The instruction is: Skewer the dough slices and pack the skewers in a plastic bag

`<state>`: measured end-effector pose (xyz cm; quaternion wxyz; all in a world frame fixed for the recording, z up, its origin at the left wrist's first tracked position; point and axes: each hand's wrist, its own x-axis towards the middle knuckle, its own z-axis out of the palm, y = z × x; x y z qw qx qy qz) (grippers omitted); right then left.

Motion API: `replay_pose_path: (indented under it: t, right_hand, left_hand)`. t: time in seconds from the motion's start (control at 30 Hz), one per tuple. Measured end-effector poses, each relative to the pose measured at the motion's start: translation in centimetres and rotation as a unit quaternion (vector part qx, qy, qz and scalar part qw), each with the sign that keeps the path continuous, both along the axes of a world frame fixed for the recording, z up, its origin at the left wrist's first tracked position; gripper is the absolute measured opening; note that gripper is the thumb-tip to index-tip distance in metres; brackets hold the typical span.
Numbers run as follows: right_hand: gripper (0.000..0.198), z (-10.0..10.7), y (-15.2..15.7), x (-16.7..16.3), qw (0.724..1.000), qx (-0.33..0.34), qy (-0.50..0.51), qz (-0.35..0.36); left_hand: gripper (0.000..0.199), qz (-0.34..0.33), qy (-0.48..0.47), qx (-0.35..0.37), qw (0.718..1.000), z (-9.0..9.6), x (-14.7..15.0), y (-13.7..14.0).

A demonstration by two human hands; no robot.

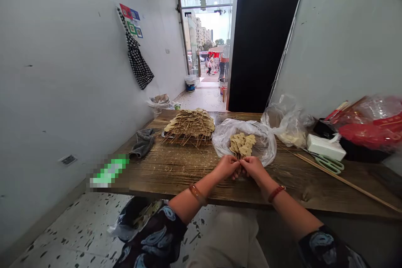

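Two-handed grip (226,167) on skewers (242,144), inside table's near edge (150,194), crumb-flecked wood (176,165) leftward

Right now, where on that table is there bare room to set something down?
One patch of the wooden table, lightly crumb-strewn, lies between the gray cloth, heaped skewers and left hand. Another lies between the right hand and long thin sticks. It's crowded toward the right end: tissue pack, green-handled scissors and red bag.
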<state>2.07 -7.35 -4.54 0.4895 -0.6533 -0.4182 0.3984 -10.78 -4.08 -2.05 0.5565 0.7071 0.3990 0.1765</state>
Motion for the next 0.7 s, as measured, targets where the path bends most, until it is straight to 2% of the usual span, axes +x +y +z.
replay_pose_path:
  t: [0.1,0.27,0.4,0.53,0.63,0.7]
  right_hand:
    - [0.025,-0.1,0.0,0.3,1.000,0.000,-0.022,0.003]
    - [0.035,-0.4,0.0,0.6,1.000,0.005,-0.010,0.012]
    - [0.038,-0.9,-0.1,0.6,0.999,-0.001,0.032,0.025]
    - [0.033,-0.8,-0.2,0.5,0.998,-0.015,0.055,0.028]
    - [0.028,-0.3,-0.3,0.7,0.997,-0.030,0.060,0.024]
    - [0.026,0.1,-0.6,1.0,0.997,-0.039,0.065,0.022]
  left_hand:
    - [0.021,-0.005,0.039,0.048,0.998,-0.2,0.1,-0.4]
    - [0.014,0.006,0.088,0.168,0.982,0.1,-0.2,-1.6]
    - [0.029,-0.054,0.144,0.269,0.951,0.4,-0.8,-3.0]
    - [0.043,-0.054,0.170,0.296,0.938,0.5,-1.3,-3.9]
    - [0.037,-0.045,0.142,0.291,0.945,0.4,-1.6,-3.3]
    - [0.034,-0.001,0.094,0.276,0.956,0.4,-2.1,-2.1]
